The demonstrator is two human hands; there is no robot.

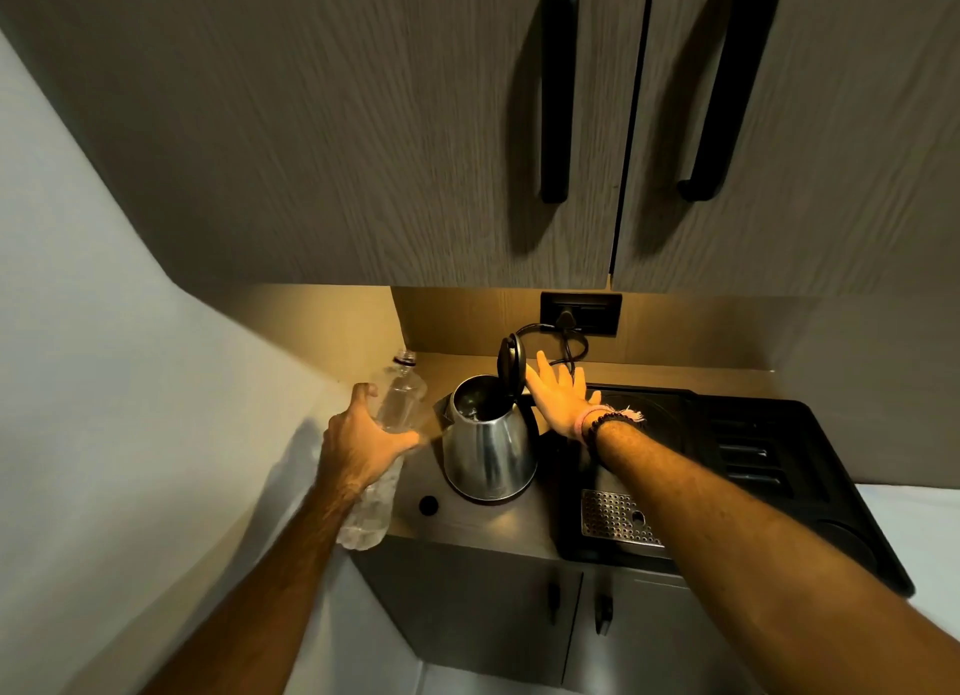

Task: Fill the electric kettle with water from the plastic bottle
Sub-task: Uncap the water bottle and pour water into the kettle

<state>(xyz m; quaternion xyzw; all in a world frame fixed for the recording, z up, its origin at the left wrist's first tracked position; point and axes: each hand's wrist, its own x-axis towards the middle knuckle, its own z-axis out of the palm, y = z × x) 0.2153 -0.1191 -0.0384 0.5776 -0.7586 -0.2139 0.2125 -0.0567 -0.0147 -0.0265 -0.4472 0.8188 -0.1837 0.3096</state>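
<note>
A steel electric kettle (491, 450) stands on its base on the small counter, its black lid (510, 364) tipped up and open, with some water showing inside. My left hand (358, 437) grips a clear plastic bottle (397, 398) around its middle, just left of the kettle; the bottle leans neck-up and away, uncapped as far as I can see. My right hand (558, 395) hovers flat with fingers spread right behind the raised lid, holding nothing.
A small black cap (428, 505) lies on the counter (467, 523) in front of the kettle. A black tray (769, 466) with a perforated metal drip grate (615, 518) fills the right side. The kettle's cord runs to a wall socket (581, 312). Wall cupboards hang overhead.
</note>
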